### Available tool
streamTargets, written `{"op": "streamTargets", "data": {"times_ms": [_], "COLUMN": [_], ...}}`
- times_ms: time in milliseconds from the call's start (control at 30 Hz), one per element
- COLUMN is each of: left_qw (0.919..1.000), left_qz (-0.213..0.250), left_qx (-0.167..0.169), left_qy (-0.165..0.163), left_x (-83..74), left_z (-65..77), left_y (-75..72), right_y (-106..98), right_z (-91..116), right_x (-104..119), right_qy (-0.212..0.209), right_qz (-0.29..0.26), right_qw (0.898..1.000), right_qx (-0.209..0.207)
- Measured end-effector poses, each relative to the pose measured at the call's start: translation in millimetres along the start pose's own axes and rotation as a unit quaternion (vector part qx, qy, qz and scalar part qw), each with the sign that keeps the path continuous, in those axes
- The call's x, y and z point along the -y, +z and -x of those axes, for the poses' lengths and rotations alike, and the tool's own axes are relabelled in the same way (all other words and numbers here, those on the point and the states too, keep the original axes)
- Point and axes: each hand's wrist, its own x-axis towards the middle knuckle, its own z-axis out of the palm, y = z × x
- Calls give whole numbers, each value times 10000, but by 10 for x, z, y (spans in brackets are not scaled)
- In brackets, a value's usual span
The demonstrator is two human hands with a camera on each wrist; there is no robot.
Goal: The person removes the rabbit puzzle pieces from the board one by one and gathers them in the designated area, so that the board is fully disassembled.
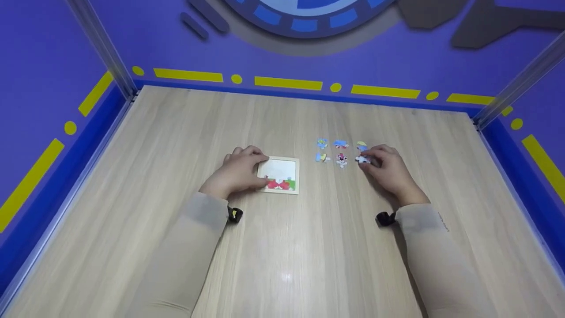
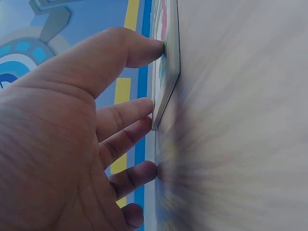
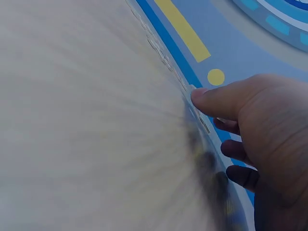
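Head view: at centre, a squarish puzzle tray [image 1: 297, 174] lies nearly square to the picture, its left side gripped by the left hand's [image 1: 238, 171] fingers. Right of centre, the right hand's [image 1: 392, 171] fingers pinch a partly hidden puzzle piece [image 1: 362, 159], which pokes out leftward, long axis unclear.

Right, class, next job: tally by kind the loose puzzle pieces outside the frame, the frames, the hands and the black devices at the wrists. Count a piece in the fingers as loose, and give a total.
Loose puzzle pieces: 6
Puzzle frame: 1
Hands, left hand and right hand: 2
Black wrist devices: 2
Total: 11
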Motion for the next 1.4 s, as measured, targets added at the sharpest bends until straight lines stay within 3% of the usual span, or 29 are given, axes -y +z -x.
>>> {"op": "streamTargets", "data": {"times_ms": [533,900,1100,1400], "left_qw": [10000,9999,9998,9990], "left_qz": [-69,-102,-184,-348], "left_qx": [-24,-41,-45,88], "left_qy": [49,29,114,270], "left_x": [-24,-21,-4,-2], "left_z": [-8,4,12,-4], "left_y": [-13,-8,-24,2], "right_y": [-11,13,44,117], "right_z": [-5,-25,-1,2], "right_x": [-47,-63,23,369], "right_qy": [-180,-69,-117,-449], "right_qz": [271,-89,-414,-723], "right_qw": [9993,9999,9984,9963], "right_qx": [196,-130,-375,-80]}}
